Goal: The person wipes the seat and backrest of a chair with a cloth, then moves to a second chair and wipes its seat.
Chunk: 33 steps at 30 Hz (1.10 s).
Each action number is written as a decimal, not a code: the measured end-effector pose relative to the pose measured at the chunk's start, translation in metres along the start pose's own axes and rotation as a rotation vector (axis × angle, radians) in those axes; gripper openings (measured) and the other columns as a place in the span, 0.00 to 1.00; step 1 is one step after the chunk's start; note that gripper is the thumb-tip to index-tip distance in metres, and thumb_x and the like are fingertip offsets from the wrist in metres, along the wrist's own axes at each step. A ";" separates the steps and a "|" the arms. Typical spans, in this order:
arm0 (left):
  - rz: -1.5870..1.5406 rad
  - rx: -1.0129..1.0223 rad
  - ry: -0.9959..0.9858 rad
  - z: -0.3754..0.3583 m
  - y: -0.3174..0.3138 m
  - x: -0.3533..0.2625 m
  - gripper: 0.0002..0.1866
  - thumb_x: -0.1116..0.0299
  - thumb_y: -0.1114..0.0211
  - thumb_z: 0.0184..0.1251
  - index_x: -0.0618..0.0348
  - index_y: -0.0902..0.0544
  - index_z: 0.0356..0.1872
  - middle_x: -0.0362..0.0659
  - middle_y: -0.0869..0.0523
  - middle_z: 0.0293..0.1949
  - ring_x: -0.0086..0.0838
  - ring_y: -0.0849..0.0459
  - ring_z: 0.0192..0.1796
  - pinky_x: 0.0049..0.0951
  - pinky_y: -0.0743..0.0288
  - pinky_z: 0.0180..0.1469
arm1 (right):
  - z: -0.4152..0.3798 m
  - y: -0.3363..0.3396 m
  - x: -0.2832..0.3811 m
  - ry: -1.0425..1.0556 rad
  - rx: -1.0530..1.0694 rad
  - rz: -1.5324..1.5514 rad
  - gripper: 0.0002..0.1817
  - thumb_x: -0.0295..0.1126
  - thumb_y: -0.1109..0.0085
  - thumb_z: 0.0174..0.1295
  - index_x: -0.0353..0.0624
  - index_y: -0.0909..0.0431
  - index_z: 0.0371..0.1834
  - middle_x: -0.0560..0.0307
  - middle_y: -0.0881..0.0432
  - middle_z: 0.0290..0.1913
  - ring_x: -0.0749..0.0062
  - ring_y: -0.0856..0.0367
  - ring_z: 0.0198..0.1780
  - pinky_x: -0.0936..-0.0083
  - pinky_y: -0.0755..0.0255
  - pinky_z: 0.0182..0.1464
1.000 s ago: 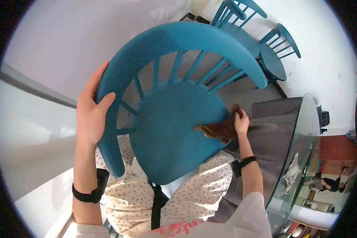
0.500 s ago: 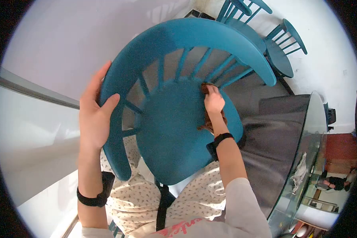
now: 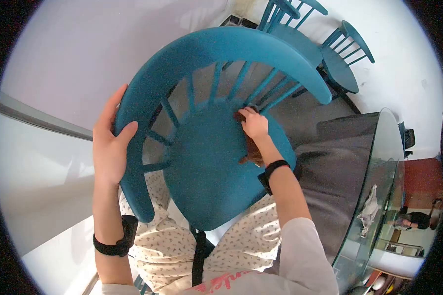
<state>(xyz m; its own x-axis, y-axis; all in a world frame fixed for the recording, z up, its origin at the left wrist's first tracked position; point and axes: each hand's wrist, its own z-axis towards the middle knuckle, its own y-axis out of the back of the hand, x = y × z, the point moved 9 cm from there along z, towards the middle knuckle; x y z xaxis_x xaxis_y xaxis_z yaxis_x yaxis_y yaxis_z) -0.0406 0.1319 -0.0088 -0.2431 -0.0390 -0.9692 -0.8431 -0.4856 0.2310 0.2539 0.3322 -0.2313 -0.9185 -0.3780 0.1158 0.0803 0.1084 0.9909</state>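
Observation:
A blue chair with a curved backrest [image 3: 216,42] and a rounded seat [image 3: 206,162] stands in front of me. My left hand [image 3: 110,142] grips the left side of the backrest, with the thumb on the inner side and the fingers round the outer edge. On the right rear of the seat, near the base of the spindles, my right hand [image 3: 255,124] is closed on a brown cloth [image 3: 252,152]. Part of the cloth trails down the seat beneath my wrist.
More blue chairs [image 3: 340,71] stand at the back right by the white wall. At the right is a glass-topped table [image 3: 379,162] with a dark cover and a crumpled whitish thing [image 3: 369,211]. A person [image 3: 413,220] is at the far right.
My right hand has shifted slightly left on the seat with the cloth. My left hand keeps its hold on the backrest. The whole view has shifted a little.

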 end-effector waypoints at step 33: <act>0.013 -0.037 0.011 -0.001 0.002 -0.001 0.32 0.81 0.45 0.51 0.63 0.31 0.64 0.48 0.25 0.59 0.32 0.28 0.61 0.29 0.39 0.65 | -0.049 -0.006 -0.052 -0.134 -0.237 0.416 0.24 0.32 0.38 0.51 0.37 0.24 0.53 0.40 0.22 0.52 0.46 0.23 0.53 0.60 0.29 0.56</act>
<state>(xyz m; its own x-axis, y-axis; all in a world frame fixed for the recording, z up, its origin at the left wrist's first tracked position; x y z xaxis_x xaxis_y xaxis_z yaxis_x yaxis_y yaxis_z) -0.0419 0.1300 -0.0075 -0.2485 -0.0547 -0.9671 -0.8216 -0.5169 0.2403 0.3202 0.3062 -0.2394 -0.8303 -0.2244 0.5101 0.5221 0.0068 0.8529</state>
